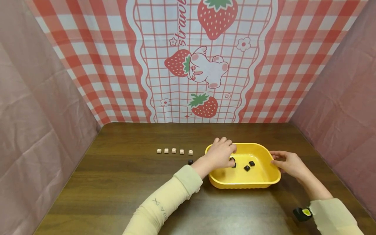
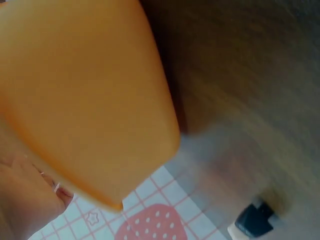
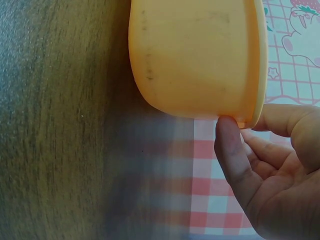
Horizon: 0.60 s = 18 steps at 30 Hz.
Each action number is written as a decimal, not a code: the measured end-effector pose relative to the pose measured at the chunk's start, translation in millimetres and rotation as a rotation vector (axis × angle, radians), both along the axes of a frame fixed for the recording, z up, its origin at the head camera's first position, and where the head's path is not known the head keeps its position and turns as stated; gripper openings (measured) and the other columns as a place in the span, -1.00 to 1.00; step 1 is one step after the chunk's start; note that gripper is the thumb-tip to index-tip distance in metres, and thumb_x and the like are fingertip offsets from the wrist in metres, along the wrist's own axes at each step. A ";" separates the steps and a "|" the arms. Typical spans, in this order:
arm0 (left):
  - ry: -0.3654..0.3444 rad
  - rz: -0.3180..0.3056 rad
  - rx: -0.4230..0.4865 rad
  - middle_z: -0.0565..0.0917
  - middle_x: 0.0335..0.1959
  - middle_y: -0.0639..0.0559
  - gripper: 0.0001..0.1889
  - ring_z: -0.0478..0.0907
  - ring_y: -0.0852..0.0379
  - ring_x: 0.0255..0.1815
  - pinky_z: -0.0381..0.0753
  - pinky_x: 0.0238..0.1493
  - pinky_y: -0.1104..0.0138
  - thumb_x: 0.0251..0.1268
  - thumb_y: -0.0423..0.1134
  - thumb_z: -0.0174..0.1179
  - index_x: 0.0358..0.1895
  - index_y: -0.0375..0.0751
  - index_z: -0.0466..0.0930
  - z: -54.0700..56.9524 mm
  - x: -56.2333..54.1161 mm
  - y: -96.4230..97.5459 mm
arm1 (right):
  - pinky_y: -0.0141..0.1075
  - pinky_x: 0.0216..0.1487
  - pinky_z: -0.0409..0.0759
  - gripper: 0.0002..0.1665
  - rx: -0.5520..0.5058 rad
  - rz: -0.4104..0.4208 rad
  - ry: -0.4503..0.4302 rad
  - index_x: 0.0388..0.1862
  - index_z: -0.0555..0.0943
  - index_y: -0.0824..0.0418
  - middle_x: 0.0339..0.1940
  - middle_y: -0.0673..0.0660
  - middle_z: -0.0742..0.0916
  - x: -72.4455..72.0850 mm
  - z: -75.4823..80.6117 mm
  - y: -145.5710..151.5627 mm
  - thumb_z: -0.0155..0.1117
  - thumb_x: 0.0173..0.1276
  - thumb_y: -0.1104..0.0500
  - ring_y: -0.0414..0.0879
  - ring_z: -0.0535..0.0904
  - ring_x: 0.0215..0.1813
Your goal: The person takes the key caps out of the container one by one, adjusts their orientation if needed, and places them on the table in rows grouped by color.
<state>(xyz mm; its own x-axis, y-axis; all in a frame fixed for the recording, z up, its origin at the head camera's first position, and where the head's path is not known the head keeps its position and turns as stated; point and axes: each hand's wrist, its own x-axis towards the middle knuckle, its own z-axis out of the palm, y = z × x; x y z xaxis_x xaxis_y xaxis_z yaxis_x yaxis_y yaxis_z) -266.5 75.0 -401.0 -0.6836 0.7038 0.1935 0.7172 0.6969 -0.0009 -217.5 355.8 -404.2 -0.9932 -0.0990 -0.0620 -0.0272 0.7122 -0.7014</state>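
Plainly, the tray (image 1: pixel 239 186) is set on the table (image 1: pixel 117 182), and its right end is held by the right hand (image 1: pixel 290 164). From the head, that hold is seen only from above; from the right wrist, the thumb (image 3: pixel 232 150) is shown pressed against the tray's outer wall, with a finger laid across the rim's other side, so the rim is clamped between them. Dark marks (image 3: pixel 148 70) on that wall are also revealed there.

The left hand (image 1: pixel 221 153) is held over the tray's left end, its fingers bent down inside. Two black caps are partly covered by it; whether either is pinched, or the fingertips are apart, cannot be told, since from the left wrist they are hidden behind the tray's wall. Two bare black caps (image 1: pixel 247 168) are shown on the tray's floor, by the head view alone.

Left of the tray, five white caps (image 1: pixel 174 150) are lined up in a row, with a lone black cap (image 1: pixel 190 162) placed just in front of the tray-side end. By the left wrist view, only that cap and part of a white one are caught. Behind the tray, a strawberry cloth (image 1: pixel 211 71) is hung.
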 end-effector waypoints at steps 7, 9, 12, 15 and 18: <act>-0.037 -0.004 -0.057 0.44 -0.19 0.23 -0.69 0.25 0.20 -0.14 0.17 -0.13 0.32 0.14 0.11 0.21 -0.11 0.13 0.46 -7.2 0.1 10.9 | -0.25 -0.37 0.64 -0.41 0.018 0.001 0.004 0.19 0.38 0.56 -0.07 0.45 0.59 -0.3 0.7 0.1 0.24 0.30 0.21 -0.09 0.62 -0.29; -0.039 -0.005 -0.072 0.45 -0.20 0.23 -0.70 0.26 0.20 -0.15 0.17 -0.13 0.33 0.14 0.10 0.21 -0.12 0.13 0.47 -9.0 -0.2 13.0 | -0.25 -0.37 0.64 -0.41 0.018 0.005 0.002 0.19 0.37 0.56 -0.08 0.45 0.59 -0.1 1.3 0.0 0.23 0.30 0.21 -0.08 0.62 -0.28; -0.046 -0.004 -0.095 0.43 -0.22 0.24 -0.73 0.24 0.20 -0.16 0.15 -0.13 0.33 0.13 0.09 0.22 -0.17 0.14 0.45 -12.5 -1.0 16.0 | -0.24 -0.37 0.64 -0.41 0.023 0.007 0.002 0.18 0.37 0.57 -0.08 0.45 0.59 0.2 2.6 0.2 0.23 0.30 0.20 -0.07 0.62 -0.27; -0.046 -0.008 -0.110 0.42 -0.26 0.24 -0.73 0.24 0.20 -0.16 0.15 -0.12 0.31 0.11 0.09 0.23 -0.23 0.14 0.41 -16.6 -1.7 18.7 | -0.25 -0.37 0.64 -0.41 0.021 0.006 -0.001 0.19 0.37 0.57 -0.08 0.45 0.59 0.6 3.5 -0.4 0.22 0.30 0.20 -0.06 0.63 -0.27; -0.043 -0.010 -0.121 0.42 -0.26 0.23 -0.73 0.26 0.19 -0.12 0.16 -0.08 0.30 0.10 0.09 0.24 -0.26 0.14 0.40 -20.0 -2.2 20.8 | -0.25 -0.37 0.64 -0.41 0.016 0.007 -0.005 0.19 0.37 0.56 -0.07 0.46 0.59 0.7 3.4 -1.2 0.21 0.31 0.21 -0.05 0.63 -0.26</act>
<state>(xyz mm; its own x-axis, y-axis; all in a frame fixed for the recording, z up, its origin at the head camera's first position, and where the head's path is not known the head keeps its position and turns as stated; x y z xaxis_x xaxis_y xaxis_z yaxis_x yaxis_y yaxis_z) -268.7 95.7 -421.1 -0.6822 0.7271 0.0773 0.7254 0.6863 -0.0535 -216.8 354.6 -400.8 -0.9921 -0.1048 -0.0687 -0.0286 0.7229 -0.6903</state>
